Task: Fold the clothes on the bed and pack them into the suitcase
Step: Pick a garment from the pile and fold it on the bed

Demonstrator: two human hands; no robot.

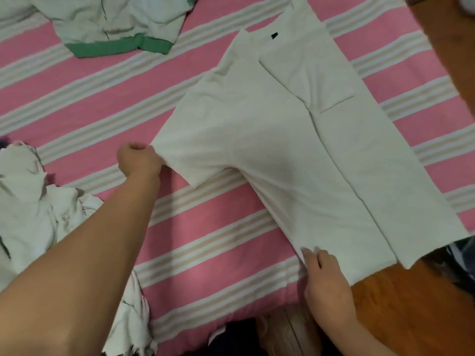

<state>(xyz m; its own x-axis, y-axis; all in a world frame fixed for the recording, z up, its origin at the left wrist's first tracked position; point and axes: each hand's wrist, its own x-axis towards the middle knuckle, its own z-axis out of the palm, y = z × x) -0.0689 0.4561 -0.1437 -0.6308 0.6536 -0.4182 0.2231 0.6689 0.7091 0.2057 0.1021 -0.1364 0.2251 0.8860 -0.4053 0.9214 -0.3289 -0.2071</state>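
A white T-shirt point(295, 155) lies flat on the pink striped bed cover point(102, 111), collar toward the far side. Its right side is folded in over the middle, with that sleeve doubled back. My left hand point(138, 160) is closed around the end of the left sleeve, which is stretched out to the left. My right hand point(323, 273) pinches the lower left corner of the shirt's hem near the bed's edge. No suitcase is in view.
A pale garment with a green hem band point(115, 29) lies crumpled at the far left. A rumpled white garment pile point(33, 206) sits at the near left. A wooden floor point(411, 309) shows beyond the bed's right and near edge.
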